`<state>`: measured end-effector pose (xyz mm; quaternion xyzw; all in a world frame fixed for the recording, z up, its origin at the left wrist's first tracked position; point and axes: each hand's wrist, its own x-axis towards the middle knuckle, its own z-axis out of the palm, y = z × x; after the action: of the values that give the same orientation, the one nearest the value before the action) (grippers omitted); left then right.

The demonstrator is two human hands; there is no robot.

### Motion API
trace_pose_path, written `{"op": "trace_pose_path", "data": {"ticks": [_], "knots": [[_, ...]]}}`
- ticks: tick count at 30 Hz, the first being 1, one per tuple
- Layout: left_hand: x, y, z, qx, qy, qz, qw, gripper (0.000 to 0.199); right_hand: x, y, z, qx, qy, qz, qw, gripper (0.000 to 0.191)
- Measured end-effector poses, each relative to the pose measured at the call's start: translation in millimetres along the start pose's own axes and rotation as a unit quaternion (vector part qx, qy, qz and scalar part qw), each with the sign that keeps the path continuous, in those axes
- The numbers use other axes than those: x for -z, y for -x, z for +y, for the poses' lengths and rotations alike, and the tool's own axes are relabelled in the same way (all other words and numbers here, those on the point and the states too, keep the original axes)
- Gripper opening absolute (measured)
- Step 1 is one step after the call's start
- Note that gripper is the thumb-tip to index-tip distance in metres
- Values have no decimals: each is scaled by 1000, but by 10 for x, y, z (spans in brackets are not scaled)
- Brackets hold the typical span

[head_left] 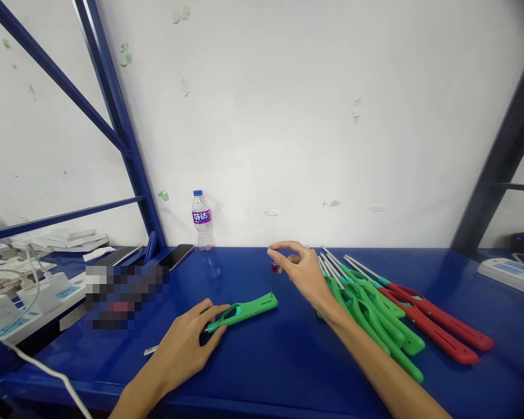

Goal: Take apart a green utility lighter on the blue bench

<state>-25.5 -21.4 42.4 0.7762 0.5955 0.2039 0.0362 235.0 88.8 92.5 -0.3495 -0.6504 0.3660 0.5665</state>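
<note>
Holds a green lighter (257, 308) down on the blue table (253, 372) with the left hand (187, 334), pinching the neck between thumb and fingers beside the turquoise collar. Has this lighter lying between both hands, near the middle of the table, with the broad handle pointing to the right. Grips a small screwdriver (274, 266) in the right hand (303, 276), with thumb and fingertips set narrowly at the top of the red grip. Stands the screwdriver nearly upright, with the thin shaft running down to the lighter's handle close to the right-hand end; cannot tell how deep the tip sits.

Has more green lighters (413, 342) fanned in a pile, partly hidden by the right forearm (367, 349), with metal tubes aimed toward the white wall (266, 116). Has two red lighters (445, 339) lying along the pile's right side. Shows a clear bottle (202, 230) upright at the back, near a dark phone (177, 257) lying flat to the left.
</note>
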Motion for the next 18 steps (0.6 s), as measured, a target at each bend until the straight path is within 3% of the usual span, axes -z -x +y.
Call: {"op": "trace_pose_path", "data": {"ticks": [14, 18], "knots": [[12, -5, 18, 10, 5, -19, 1000, 41, -15, 13, 25, 5, 5, -4, 1000, 34], [27, -4, 33, 7, 9, -17, 1000, 41, -28, 15, 40, 35, 21, 15, 999, 31]]}}
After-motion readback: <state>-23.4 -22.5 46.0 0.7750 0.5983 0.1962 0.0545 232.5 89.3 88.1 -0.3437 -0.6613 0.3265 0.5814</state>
